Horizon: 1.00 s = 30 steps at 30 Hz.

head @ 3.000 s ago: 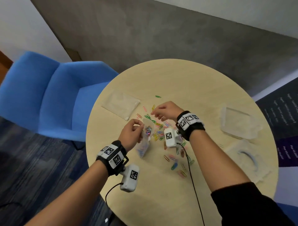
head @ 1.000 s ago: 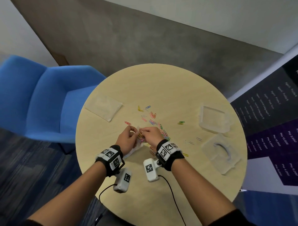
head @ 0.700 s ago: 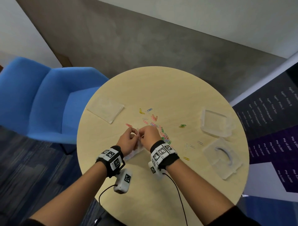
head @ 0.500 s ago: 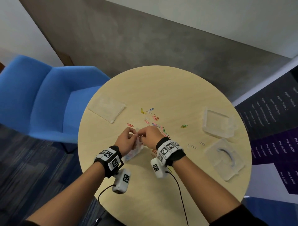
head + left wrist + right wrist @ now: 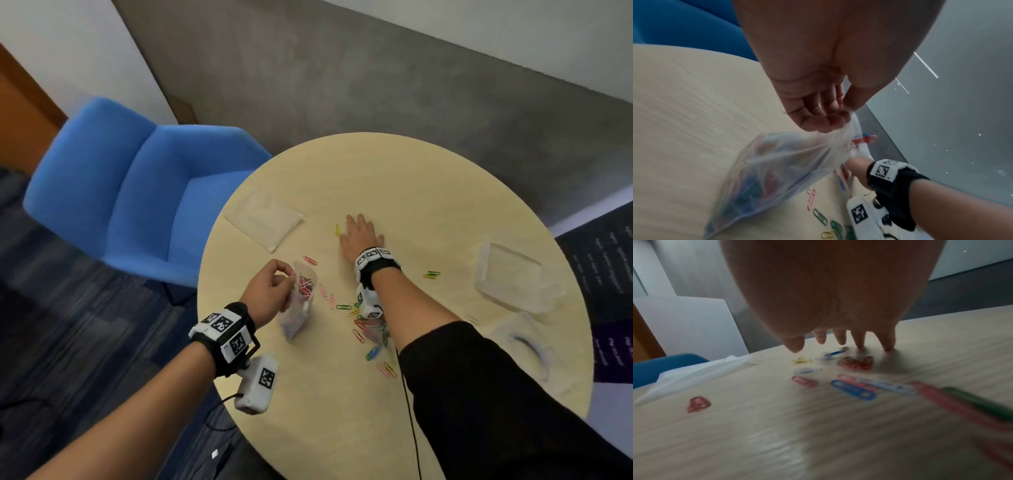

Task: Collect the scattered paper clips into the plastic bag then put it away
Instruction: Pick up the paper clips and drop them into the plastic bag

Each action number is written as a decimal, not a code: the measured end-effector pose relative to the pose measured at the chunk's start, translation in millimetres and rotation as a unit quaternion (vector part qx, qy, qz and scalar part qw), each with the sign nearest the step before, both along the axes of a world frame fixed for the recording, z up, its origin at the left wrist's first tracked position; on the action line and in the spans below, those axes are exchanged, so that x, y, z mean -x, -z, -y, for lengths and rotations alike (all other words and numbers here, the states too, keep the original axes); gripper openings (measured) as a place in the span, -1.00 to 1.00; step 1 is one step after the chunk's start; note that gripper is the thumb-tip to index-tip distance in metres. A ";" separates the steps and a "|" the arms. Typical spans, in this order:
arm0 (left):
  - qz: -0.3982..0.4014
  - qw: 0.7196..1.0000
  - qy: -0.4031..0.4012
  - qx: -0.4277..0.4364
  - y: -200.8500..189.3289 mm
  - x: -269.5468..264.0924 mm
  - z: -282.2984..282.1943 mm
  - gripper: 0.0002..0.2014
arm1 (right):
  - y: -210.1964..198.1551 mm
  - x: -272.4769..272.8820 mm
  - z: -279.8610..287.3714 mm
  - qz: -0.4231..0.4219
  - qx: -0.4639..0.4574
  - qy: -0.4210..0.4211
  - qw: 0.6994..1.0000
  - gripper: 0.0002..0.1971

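My left hand (image 5: 289, 278) pinches the top edge of a clear plastic bag (image 5: 295, 310) that hangs down to the round wooden table (image 5: 445, 192) with several coloured paper clips inside. The left wrist view shows my thumb and fingers (image 5: 835, 119) gripping the bag (image 5: 777, 162) at its mouth. My right hand (image 5: 358, 228) lies further out on the table, fingers straight and spread, fingertips (image 5: 888, 347) touching the wood over loose clips (image 5: 856, 364). More scattered paper clips (image 5: 368, 334) lie under my right forearm, and a green pair (image 5: 432, 274) lies to the right.
A flat clear packet (image 5: 263, 219) lies at the table's far left. A clear plastic box (image 5: 510, 277) and a second clear container (image 5: 527, 346) sit on the right. A blue armchair (image 5: 120, 192) stands left of the table.
My right hand left the bag's mouth and reached forward, flattening over the far clips. The left hand kept hold of the bag.
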State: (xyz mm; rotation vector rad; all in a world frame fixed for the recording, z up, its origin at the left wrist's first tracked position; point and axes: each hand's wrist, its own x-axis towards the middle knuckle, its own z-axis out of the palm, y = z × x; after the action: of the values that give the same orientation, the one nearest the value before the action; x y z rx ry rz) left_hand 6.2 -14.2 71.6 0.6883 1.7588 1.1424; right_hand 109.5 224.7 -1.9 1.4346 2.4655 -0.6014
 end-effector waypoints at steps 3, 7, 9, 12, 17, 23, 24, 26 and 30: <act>0.001 1.000 0.002 -0.007 2.0 -4.7 0.3 -0.90 | 3.1 13.9 6.1 0.029 -0.002 -0.108 0.994 -0.47; 0.010 1.000 0.002 -0.005 2.6 -13.1 0.8 -0.90 | -0.2 -14.5 15.0 0.081 -0.049 -0.217 0.972 -0.48; 0.012 1.000 0.007 -0.002 3.2 -15.8 0.1 -0.91 | -5.3 -45.8 20.4 0.104 -0.070 -0.208 0.970 -0.48; 0.009 1.000 0.014 0.001 5.7 -20.0 -1.8 -0.92 | -12.2 -92.7 37.8 0.098 -0.013 -0.167 0.981 -0.45; -0.003 0.999 0.034 0.011 7.4 -29.3 -7.3 -0.91 | -18.3 -145.8 76.6 0.064 -0.005 -0.170 0.983 -0.38; -0.026 0.998 0.049 0.033 9.7 -39.1 -13.3 -0.92 | -13.1 -166.3 103.1 0.009 -0.092 -0.130 0.987 -0.66; -0.028 0.998 0.049 0.036 8.5 -40.9 -13.7 -0.93 | -11.4 -166.8 103.6 0.009 -0.103 -0.128 0.986 -0.70; -0.032 0.997 0.050 0.041 6.0 -44.5 -14.7 -0.94 | -12.7 -167.1 100.8 0.002 -0.097 -0.111 0.989 -0.73; -0.039 0.996 0.071 0.043 3.5 -50.8 -17.8 -0.93 | -25.1 -172.9 90.0 -0.131 -0.034 0.093 0.986 -0.77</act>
State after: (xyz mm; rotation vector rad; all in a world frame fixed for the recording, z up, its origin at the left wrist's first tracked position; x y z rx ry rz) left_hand 57.0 3.6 68.1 0.8026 1.7820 0.9500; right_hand 282.4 134.7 23.2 1.7262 2.5869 -0.7954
